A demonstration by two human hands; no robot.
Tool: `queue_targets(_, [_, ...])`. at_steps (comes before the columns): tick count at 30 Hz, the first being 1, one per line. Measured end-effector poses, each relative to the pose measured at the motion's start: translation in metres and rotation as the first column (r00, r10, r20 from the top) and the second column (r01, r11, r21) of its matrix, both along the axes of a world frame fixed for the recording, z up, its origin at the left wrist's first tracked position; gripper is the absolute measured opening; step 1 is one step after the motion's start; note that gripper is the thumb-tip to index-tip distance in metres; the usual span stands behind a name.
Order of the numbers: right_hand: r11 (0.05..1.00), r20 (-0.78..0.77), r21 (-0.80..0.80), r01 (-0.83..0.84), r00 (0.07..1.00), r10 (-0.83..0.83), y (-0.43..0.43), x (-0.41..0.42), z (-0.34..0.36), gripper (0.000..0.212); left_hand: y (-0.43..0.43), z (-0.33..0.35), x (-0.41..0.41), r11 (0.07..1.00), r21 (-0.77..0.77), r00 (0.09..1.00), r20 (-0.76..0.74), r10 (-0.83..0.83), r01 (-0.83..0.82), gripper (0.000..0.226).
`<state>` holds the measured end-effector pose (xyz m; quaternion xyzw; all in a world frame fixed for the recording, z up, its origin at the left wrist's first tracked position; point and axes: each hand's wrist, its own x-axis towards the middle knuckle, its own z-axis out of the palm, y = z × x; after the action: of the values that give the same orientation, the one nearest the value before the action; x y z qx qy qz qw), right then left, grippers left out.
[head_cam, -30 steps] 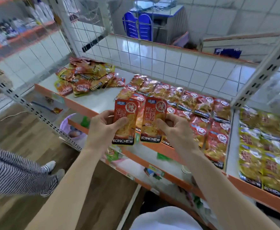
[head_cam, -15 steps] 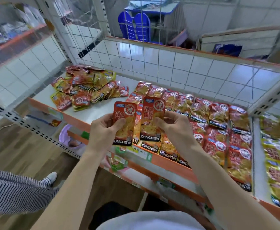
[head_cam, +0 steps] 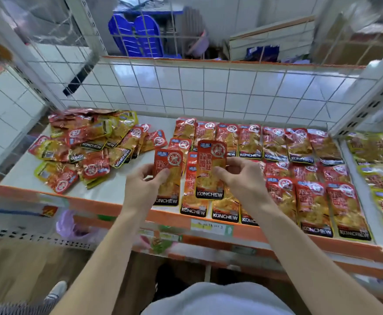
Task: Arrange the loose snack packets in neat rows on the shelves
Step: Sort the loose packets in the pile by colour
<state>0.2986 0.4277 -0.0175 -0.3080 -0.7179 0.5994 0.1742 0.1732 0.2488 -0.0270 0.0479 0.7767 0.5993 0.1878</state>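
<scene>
Head view: the left hand [head_cam: 140,187] pinched a glossy, flat, rectangular red foil packet [head_cam: 167,169] between thumb and curled fingers above the front edge of the smooth white shelf [head_cam: 108,192]. The right hand [head_cam: 243,178] pinched a second packet [head_cam: 211,169] the same way, just beside the first. A crinkled loose heap [head_cam: 88,146] lay at the shelf's left end, and neat rows [head_cam: 299,167] filled its right part. Both grips matched the earlier frame, though the second packet now sat slightly higher.
</scene>
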Motion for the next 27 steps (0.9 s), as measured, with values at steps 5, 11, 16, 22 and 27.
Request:
queue_targets(5, [0.997, 0.082, 0.017, 0.075, 0.994, -0.076, -0.015, -0.011, -0.01, 0.017, -0.004, -0.019, -0.021, 0.962, -0.238, 0.973, -0.15, -0.175, 0.137, 0.009])
queue_targets(11, [0.987, 0.111, 0.063, 0.146, 0.982, -0.152, -0.029, -0.017, -0.011, 0.019, -0.009, -0.028, -0.024, 0.878, -0.439, 0.884, -0.312, -0.347, 0.19, 0.024])
queue_targets(16, [0.983, 0.105, 0.073, 0.169, 0.979, -0.176, -0.034, -0.021, -0.009, 0.012, -0.009, -0.035, -0.028, 0.842, -0.517, 0.836, -0.387, -0.39, 0.153, 0.048])
queue_targets(22, [0.98, 0.104, 0.071, 0.188, 0.975, -0.194, -0.034, -0.028, -0.009, 0.023, -0.007, -0.037, -0.027, 0.806, -0.541, 0.765, -0.406, -0.5, 0.24, 0.055])
queue_targets(27, [0.978, 0.079, 0.081, 0.194, 0.977, -0.2, -0.037, -0.039, -0.006, 0.014, -0.007, -0.037, -0.031, 0.811, -0.523, 0.767, -0.397, -0.505, 0.263, 0.051])
